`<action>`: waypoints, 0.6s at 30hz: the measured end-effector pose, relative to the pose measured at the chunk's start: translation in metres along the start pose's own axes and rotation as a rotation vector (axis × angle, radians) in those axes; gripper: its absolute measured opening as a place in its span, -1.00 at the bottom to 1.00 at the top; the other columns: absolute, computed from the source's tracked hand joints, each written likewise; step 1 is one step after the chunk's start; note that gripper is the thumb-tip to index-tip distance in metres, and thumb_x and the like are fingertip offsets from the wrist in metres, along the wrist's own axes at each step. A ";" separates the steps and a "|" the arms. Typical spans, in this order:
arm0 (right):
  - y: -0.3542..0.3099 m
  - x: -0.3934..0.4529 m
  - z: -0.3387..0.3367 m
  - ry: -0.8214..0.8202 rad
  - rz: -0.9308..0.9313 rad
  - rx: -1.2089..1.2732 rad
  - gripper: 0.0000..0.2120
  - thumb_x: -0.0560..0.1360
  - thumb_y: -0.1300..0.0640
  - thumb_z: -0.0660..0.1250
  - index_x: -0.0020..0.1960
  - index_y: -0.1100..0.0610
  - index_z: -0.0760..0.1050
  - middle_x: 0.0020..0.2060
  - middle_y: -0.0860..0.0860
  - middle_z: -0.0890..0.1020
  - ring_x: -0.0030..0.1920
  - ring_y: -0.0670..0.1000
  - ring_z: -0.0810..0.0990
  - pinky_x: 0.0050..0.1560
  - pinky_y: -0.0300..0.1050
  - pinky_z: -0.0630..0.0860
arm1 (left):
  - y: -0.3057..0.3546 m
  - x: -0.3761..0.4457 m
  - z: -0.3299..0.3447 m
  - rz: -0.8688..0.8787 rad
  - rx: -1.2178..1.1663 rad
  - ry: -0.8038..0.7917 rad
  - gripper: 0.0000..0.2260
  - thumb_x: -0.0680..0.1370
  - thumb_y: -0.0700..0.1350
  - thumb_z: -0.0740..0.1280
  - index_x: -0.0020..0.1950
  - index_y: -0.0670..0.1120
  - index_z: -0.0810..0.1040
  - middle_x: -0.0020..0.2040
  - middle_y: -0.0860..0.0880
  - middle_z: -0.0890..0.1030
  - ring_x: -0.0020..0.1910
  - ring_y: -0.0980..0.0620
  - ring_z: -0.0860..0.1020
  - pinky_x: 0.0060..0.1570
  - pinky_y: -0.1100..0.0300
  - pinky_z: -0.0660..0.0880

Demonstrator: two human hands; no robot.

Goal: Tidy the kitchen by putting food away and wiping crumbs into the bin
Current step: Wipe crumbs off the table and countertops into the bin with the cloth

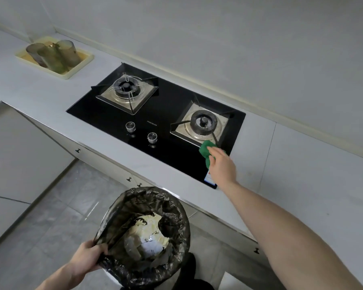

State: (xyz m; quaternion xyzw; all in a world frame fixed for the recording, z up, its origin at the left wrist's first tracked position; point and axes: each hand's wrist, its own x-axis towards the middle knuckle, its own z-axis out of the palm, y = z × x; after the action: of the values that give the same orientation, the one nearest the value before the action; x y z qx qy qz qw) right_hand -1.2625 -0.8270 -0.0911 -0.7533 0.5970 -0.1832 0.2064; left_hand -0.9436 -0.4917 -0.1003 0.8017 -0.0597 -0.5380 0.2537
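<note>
While the right hand (pixel 221 164) grips a green cloth (pixel 206 150) on the black hob (pixel 166 114) at centre right of the frame, the left hand (pixel 88 257) clutches the bin (pixel 144 233) liner's rim at lower centre, below the counter (pixel 302 164) edge.

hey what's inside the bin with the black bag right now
Inside the bin, lined with a black bag, lie crumpled pale wrappers and paper scraps. Whatever sits beneath them is covered. The left hand grips the bag's near rim.
</note>
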 end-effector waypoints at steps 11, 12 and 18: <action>0.040 -0.027 0.018 -0.138 -0.018 -0.189 -0.56 0.62 0.05 0.26 0.50 -0.03 0.39 0.47 -0.05 0.45 0.51 0.05 0.36 0.39 0.07 0.47 | -0.008 -0.006 0.022 0.000 0.034 0.020 -0.87 0.47 -0.45 0.30 -0.09 -0.26 0.57 -0.32 -0.17 0.57 -0.34 -0.09 0.55 -0.35 0.19 0.55; 0.053 -0.037 0.012 -0.113 0.019 -0.164 -0.56 0.62 0.07 0.26 0.49 -0.02 0.41 0.45 -0.04 0.48 0.46 0.06 0.42 0.34 0.06 0.50 | -0.008 -0.007 0.023 -0.002 0.053 0.011 -0.87 0.47 -0.44 0.29 -0.09 -0.26 0.57 -0.32 -0.16 0.57 -0.35 -0.08 0.54 -0.36 0.20 0.54; 0.140 -0.085 -0.051 -0.047 0.215 -0.223 -0.60 0.63 0.20 0.24 0.46 0.12 0.46 0.39 0.11 0.54 0.30 0.20 0.54 0.24 0.09 0.54 | -0.005 -0.010 0.033 0.008 0.110 -0.062 -0.87 0.48 -0.44 0.28 -0.10 -0.28 0.59 -0.28 -0.20 0.62 -0.30 -0.11 0.61 -0.18 0.05 0.62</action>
State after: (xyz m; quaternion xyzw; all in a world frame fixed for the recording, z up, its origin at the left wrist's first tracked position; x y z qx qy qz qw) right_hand -1.4234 -0.7775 -0.1245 -0.7072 0.6861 -0.0749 0.1535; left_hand -0.9781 -0.4951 -0.1045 0.7970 -0.1000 -0.5577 0.2094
